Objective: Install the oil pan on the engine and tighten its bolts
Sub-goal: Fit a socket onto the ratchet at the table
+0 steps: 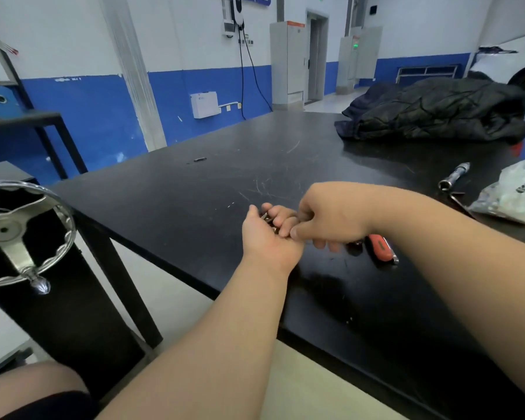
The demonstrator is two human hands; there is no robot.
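Installation apparently not begun: left hand (270, 237) cups the bolts (267, 218) above the tabletop (219, 177), right hand (331, 219) pinches among them, socket wrench (455, 176) lies unused, oil pan and engine out of view.

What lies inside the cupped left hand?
Small metal bolts show in the left hand. Fingers of the right hand cover the rest, so their number cannot be told.

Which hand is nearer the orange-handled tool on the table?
Right. The right hand is just left of the orange-handled tool, fingers almost at its handle; the left hand, cupping bolts, lies farther left.
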